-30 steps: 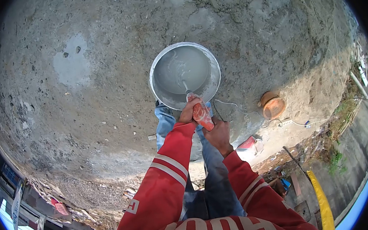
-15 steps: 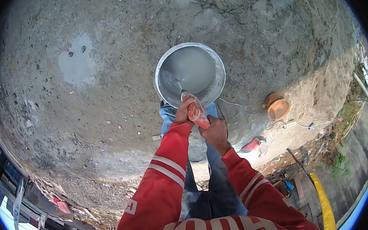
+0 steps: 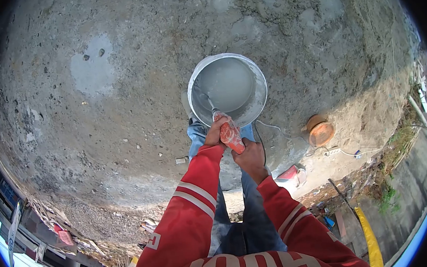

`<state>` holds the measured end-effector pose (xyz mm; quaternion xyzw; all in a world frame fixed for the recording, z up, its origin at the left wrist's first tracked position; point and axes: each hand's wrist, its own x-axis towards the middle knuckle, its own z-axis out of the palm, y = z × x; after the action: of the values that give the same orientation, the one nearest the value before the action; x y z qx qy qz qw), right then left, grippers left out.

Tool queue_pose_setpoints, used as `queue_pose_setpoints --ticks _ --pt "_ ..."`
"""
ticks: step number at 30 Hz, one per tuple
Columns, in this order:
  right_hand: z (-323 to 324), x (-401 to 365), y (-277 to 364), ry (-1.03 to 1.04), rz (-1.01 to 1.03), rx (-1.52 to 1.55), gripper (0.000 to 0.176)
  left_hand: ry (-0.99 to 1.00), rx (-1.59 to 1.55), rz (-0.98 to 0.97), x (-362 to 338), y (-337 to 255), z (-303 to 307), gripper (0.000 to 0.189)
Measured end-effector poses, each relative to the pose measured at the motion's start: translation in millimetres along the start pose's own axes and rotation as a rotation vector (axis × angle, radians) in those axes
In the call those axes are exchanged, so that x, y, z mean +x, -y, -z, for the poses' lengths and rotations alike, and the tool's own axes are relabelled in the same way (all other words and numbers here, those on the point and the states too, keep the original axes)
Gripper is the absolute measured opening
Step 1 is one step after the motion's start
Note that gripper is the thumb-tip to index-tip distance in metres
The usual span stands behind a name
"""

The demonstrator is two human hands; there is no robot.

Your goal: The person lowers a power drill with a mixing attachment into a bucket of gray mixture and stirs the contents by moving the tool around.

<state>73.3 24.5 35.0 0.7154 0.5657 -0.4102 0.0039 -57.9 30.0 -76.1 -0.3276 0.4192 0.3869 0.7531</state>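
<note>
A red power drill [image 3: 230,135], smeared with grey, points into a white bucket [image 3: 262,95]. Its shaft [image 3: 210,102] dips into smooth grey wet mix [image 3: 229,82]; the shaft's lower end is hidden in it. My left hand [image 3: 214,133] is closed around the front of the drill, close to the bucket's near rim. At the rear handle, my right hand [image 3: 250,158] grips the drill, fingers partly hidden. The bucket leans a little and stands just beyond my feet.
On the right are clay-coloured pots [image 3: 321,133], a white power strip [image 3: 333,152] with a cord, and a red-and-white bag [image 3: 291,173]. A pale wet patch [image 3: 93,65] marks the rough ground. A yellow strip [image 3: 369,236] lies at lower right.
The bucket appears slightly farther right and lower in view, its wall tilted more. The drill has shifted slightly with it. Both hands keep their grip.
</note>
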Motion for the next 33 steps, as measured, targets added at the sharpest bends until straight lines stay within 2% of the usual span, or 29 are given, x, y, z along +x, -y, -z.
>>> queue_pose_setpoints --ticks 3,12,18,24,26,33 --pt "-2.0 -10.6 -10.6 0.014 0.013 -0.056 0.02 0.068 0.023 0.038 2.9 14.2 14.1 0.029" --pt "11.1 -18.0 -30.1 0.038 -0.003 -0.084 0.023 0.0 0.033 0.063 10.8 41.5 11.8 0.029" --pt "17.2 -20.0 -31.3 0.025 -0.007 -0.094 0.024 0.04 0.022 0.065 11.3 45.5 10.3 0.027" --pt "25.8 -22.0 -33.7 0.001 -0.044 -0.093 0.023 0.022 -0.012 0.091 14.0 55.5 1.8 0.025" --pt "32.2 -22.1 -32.1 0.026 -0.131 -0.032 0.02 0.022 0.015 0.097 13.9 60.5 -1.7 0.025" --pt "36.4 -20.4 -52.6 0.011 -0.055 -0.061 0.022 -0.013 0.011 0.116 19.2 71.1 -9.8 0.023"
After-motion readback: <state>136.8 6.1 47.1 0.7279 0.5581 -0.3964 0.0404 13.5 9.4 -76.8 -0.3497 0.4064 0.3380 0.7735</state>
